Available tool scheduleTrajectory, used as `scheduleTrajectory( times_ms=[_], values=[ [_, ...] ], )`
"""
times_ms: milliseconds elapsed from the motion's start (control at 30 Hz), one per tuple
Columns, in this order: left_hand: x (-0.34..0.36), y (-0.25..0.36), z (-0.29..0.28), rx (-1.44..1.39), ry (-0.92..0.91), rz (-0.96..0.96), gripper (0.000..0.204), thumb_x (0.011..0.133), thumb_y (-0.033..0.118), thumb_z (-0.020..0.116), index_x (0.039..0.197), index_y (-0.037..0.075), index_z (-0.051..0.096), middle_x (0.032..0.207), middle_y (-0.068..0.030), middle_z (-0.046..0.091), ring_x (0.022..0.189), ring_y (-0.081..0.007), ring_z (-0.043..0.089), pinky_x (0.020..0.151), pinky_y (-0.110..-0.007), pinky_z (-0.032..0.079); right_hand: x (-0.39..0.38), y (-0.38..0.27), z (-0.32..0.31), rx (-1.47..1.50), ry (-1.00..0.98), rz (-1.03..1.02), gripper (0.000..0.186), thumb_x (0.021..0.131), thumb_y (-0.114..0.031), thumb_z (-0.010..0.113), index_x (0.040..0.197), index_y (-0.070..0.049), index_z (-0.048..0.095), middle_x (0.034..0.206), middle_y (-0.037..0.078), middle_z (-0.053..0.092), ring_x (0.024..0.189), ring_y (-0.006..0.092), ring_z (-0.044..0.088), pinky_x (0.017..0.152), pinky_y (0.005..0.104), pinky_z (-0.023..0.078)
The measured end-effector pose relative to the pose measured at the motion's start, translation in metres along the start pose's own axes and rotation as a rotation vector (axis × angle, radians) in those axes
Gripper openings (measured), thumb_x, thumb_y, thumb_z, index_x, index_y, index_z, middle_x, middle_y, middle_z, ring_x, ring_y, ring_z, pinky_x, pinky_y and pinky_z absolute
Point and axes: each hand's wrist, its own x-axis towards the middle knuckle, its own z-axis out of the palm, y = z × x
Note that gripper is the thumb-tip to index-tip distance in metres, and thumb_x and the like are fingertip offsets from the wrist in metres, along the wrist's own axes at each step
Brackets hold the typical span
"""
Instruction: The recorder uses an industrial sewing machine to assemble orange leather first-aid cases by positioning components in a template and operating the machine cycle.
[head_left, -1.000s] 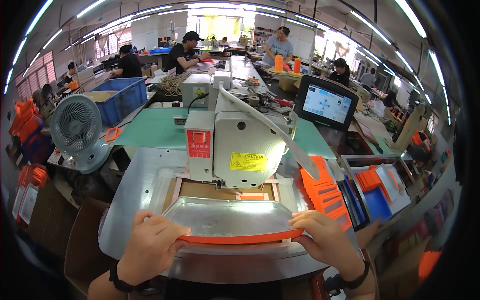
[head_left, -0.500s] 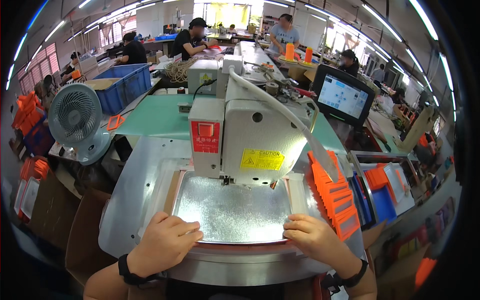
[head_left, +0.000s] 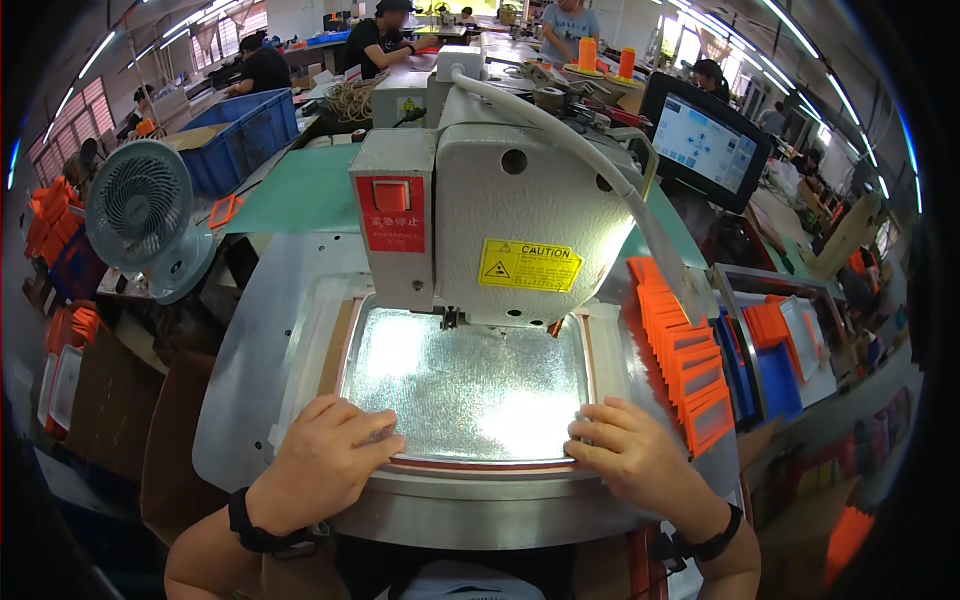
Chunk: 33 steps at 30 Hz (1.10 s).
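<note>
A silvery rectangular plate (head_left: 470,395) lies under the head of a white industrial sewing machine (head_left: 510,210), inside a thin reddish-brown rectangular frame (head_left: 490,465). My left hand (head_left: 335,455) is closed at the near left corner of this frame, fingers bent and pressed together on its edge. At the near right corner my right hand (head_left: 632,455) grips the edge likewise, with the fingertips reaching over the plate's border. The thumbs are mostly hidden. The needle area (head_left: 450,318) sits above the plate's far edge. Both wrists wear dark bands.
Orange frame-shaped pieces (head_left: 690,365) lie in an overlapping row to the right. Beyond them stand trays with more orange pieces (head_left: 768,325) and a screen (head_left: 705,140). A fan (head_left: 145,215) and blue crate (head_left: 240,140) are at left. Other people work behind.
My view has tilted downward, so the machine appears higher and nearer. Both hands stay at the frame's near corners, with only slight shifts of the fingers.
</note>
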Motion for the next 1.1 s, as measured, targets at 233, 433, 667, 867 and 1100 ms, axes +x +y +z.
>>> scheduleTrajectory(
  times_ms=[233,433,667,867,1100],
  values=[
    [0.008,0.005,-0.006,-0.075,-0.084,-0.011,0.016,0.080,0.010,0.070,0.095,0.010,0.073,0.110,-0.0053,0.067,0.088,-0.0266,0.063,0.085,-0.039,0.049,-0.002,-0.002,0.001,-0.047,-0.027,0.044,0.022,0.079,-0.011,0.066,0.100,-0.006,0.071,0.112,0.007,0.071,0.114,0.0243,0.063,0.102,0.0473,0.048],
    [0.062,-0.032,-0.003,-0.028,-0.415,0.173,0.043,0.080,0.033,0.076,0.112,0.005,0.065,0.111,-0.0107,0.064,0.104,-0.0277,0.061,0.096,-0.042,0.044,0.002,-0.008,-0.007,-0.056,-0.104,0.088,0.023,0.079,-0.010,0.064,0.101,-0.004,0.070,0.114,0.007,0.070,0.118,0.0229,0.062,0.105,0.0445,0.046],
    [0.124,-0.062,0.025,-0.173,-0.561,0.270,0.097,0.060,0.053,0.086,0.136,0.006,0.048,0.145,-0.0157,0.047,0.134,-0.0339,0.047,0.114,-0.047,0.033,0.005,-0.008,-0.007,-0.040,-0.062,0.050,0.019,0.076,-0.009,0.065,0.094,-0.003,0.067,0.105,0.008,0.068,0.111,0.0237,0.062,0.097,0.0385,0.048],
    [0.131,-0.052,0.019,-0.172,-0.660,0.245,0.103,0.062,0.047,0.088,0.144,0.003,0.043,0.156,-0.0212,0.035,0.140,-0.0334,0.042,0.116,-0.049,0.035,0.000,-0.002,0.002,-0.016,0.026,0.038,0.012,0.074,-0.007,0.063,0.085,-0.003,0.065,0.095,0.006,0.067,0.103,0.0217,0.063,0.090,0.0352,0.049],
    [0.105,-0.022,0.011,-0.201,-0.699,0.215,0.076,0.087,0.039,0.073,0.151,0.016,0.041,0.153,-0.0413,0.023,0.143,-0.0601,0.019,0.117,-0.056,0.031,-0.003,0.005,0.004,0.054,0.027,0.016,0.006,0.075,-0.008,0.062,0.081,-0.004,0.063,0.087,0.006,0.064,0.096,0.0222,0.063,0.089,0.0349,0.049]
  ],
)
